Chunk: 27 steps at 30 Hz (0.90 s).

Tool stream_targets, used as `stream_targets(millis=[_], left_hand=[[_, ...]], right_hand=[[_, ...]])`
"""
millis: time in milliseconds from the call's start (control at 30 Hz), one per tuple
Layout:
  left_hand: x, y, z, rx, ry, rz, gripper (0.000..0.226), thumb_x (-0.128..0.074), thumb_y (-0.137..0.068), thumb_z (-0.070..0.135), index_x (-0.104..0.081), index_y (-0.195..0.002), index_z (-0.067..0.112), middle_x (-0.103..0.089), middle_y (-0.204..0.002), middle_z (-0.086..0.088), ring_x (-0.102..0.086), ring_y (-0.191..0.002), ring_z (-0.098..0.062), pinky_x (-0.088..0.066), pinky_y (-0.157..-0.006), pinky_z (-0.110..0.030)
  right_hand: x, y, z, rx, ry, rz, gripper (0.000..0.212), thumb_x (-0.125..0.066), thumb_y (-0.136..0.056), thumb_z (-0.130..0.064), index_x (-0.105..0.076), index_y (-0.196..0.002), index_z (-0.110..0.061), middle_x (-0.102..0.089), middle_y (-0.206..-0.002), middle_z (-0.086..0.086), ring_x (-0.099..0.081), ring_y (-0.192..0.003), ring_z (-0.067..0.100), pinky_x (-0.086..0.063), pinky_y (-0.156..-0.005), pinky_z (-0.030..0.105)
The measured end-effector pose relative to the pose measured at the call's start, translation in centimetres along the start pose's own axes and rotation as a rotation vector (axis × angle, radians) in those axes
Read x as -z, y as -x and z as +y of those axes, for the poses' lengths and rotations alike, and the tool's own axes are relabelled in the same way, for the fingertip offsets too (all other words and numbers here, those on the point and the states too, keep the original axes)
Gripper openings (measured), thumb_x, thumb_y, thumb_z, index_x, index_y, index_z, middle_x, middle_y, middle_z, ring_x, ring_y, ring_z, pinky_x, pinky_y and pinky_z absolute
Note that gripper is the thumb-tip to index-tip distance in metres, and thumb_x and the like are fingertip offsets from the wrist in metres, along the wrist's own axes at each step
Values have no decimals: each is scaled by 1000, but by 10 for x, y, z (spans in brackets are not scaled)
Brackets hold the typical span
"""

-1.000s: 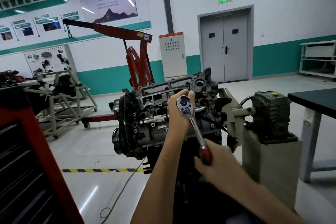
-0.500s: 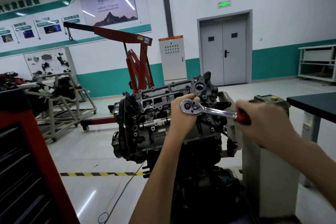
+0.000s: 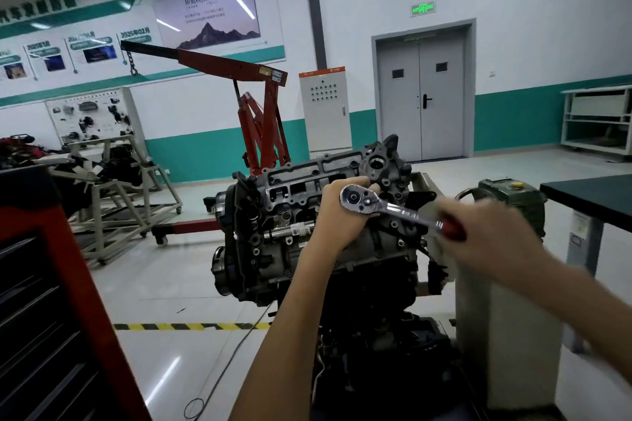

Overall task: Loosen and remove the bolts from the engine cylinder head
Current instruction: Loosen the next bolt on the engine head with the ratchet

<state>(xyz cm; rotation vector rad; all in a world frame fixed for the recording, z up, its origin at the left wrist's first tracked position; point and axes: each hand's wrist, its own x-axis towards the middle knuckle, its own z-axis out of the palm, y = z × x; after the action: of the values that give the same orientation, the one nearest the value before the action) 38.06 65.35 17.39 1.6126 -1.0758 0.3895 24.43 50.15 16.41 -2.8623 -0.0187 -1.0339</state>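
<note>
Gripping a ratchet [image 3: 383, 207] with both hands, a person works at the cylinder head [image 3: 301, 181] of an engine [image 3: 266, 260]. The engine sits at the centre of the head-camera view, its top face tilted toward the camera. The left hand [image 3: 337, 215] wraps around the back of the ratchet's round chrome head, fingertips [image 3: 371, 187] curled over its top edge, holding it at the right half of the cylinder head. What the tool sits on is hidden behind hand and chrome. The handle runs out toward 4 o'clock, where the right hand [image 3: 492, 232], blurred, closes around the red grip [image 3: 453, 231]. A short chrome bar [image 3: 290, 231] lies across the engine at 9 o'clock of the left hand.

Behind the engine, a red engine crane [image 3: 263, 126] stands at 11 o'clock, its boom reaching toward 10 o'clock. A pale control cabinet [image 3: 325, 109] stands at 12 o'clock. At 1 o'clock is a grey double door [image 3: 424, 96] beneath a green exit sign [image 3: 423, 8]. A green gearbox [image 3: 533, 202] sits at 3 o'clock, just beyond the right hand, with a dark-topped table [image 3: 591, 195] at the frame's edge past it. A red tool cabinet [image 3: 68, 301] fills the 8 o'clock corner. Yellow-and-black tape [image 3: 191, 326] crosses the floor at 7 o'clock.
</note>
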Motion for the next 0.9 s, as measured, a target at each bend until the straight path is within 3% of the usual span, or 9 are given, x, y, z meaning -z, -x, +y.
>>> stream_targets(millis=[100, 167, 233, 367, 433, 567, 667, 733, 900], left_hand=[[-4, -2, 2, -5, -9, 14, 51, -58, -89, 2, -31, -51, 24, -32, -44, 12, -27, -48, -4, -24, -52, -26], [-8, 1, 0, 13, 34, 101, 50, -55, -93, 4, -34, -52, 23, -33, -45, 12, -29, -48, -3, -26, -51, -26], [-11, 3, -2, 20, 47, 176, 48, -53, -96, 7, -35, -53, 21, -33, -48, 10, -29, -47, -3, -26, -50, -27], [-17, 3, 0, 3, 43, 276, 46, -52, -96, 6, -36, -55, 19, -31, -49, 12, -30, -42, -1, -23, -46, -13], [-16, 4, -1, 0, 51, 286, 43, -53, -96, 6, -39, -55, 13, -31, -50, 11, -30, -43, -1, -23, -46, -12], [-3, 4, -4, 0, 4, 139, 45, -54, -96, 8, -37, -54, 12, -32, -50, 7, -28, -47, -4, -25, -49, -23], [5, 1, 0, -6, 2, 69, 53, -56, -94, 5, -33, -51, 26, -33, -43, 12, -30, -44, -3, -26, -49, -16], [4, 0, 3, -4, 19, 61, 58, -56, -93, 2, -32, -49, 32, -35, -41, 13, -32, -43, -2, -26, -49, -13], [-5, 6, 0, 14, 58, 184, 45, -54, -94, 3, -36, -54, 13, -32, -49, 9, -28, -46, -4, -24, -49, -20]], right_hand=[[22, -16, 7, 15, 134, 85, 30, -69, -74, -22, -39, -75, -27, -28, -50, -18, -31, -44, 3, -23, -48, 20], [7, -3, -1, -62, 78, 13, 28, -68, -78, -21, -41, -76, -27, -36, -51, -14, -36, -45, -1, -28, -46, 17], [-20, 19, -21, -152, -134, -64, 29, -64, -80, -23, -38, -72, -31, -46, -54, -9, -45, -46, 2, -40, -47, 19], [-60, 43, -81, -211, -779, -163, 31, -68, -76, -14, -43, -63, -26, -51, -48, -4, -48, -40, 5, -39, -43, 12], [-65, 43, -89, -219, -889, -199, 28, -67, -76, -14, -45, -64, -27, -53, -51, 1, -52, -41, 9, -42, -44, 17], [-40, 29, -47, -157, -508, -171, 19, -64, -75, -17, -49, -67, -24, -54, -56, -4, -53, -48, 11, -49, -51, 30], [-6, 1, -12, -7, -111, -54, 13, -67, -79, -21, -54, -82, -21, -50, -59, -10, -48, -50, 1, -41, -48, 18], [14, -17, -2, 10, 72, 84, 19, -69, -76, -23, -50, -80, -21, -42, -54, -13, -42, -48, 5, -34, -49, 21], [-12, 7, -24, -163, 22, 84, 18, -68, -79, -24, -51, -84, -22, -38, -56, -14, -42, -49, 6, -41, -55, 25]])
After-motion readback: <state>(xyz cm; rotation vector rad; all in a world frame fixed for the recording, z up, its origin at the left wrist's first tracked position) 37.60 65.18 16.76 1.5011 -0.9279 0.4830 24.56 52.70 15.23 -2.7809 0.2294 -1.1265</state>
